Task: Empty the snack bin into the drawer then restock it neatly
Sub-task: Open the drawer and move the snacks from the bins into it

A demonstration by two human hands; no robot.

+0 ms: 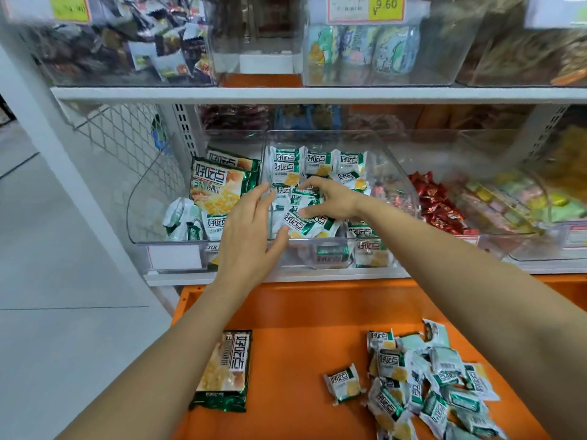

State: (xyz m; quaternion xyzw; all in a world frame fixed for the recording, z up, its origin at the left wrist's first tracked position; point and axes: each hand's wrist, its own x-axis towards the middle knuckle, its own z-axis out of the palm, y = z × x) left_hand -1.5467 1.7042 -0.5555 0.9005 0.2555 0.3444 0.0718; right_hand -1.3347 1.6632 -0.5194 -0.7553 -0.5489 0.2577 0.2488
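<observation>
Clear snack bin at frame centre, right hand inside gripping small packets, left hand at its 9 o'clock, fingers straight, holding nothing, orange drawer at 6 o'clock, loose heap at 5, large pack at 7.

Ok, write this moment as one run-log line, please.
stage: likely restocking | left hand: open, touches packets | right hand: grips packets in snack bin | drawer: packet pile, one large pack

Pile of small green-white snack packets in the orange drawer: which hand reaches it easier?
Probably the right hand: the pile of small green-white packets lies at the orange drawer's right, under that forearm; the left hand is farther.
</observation>
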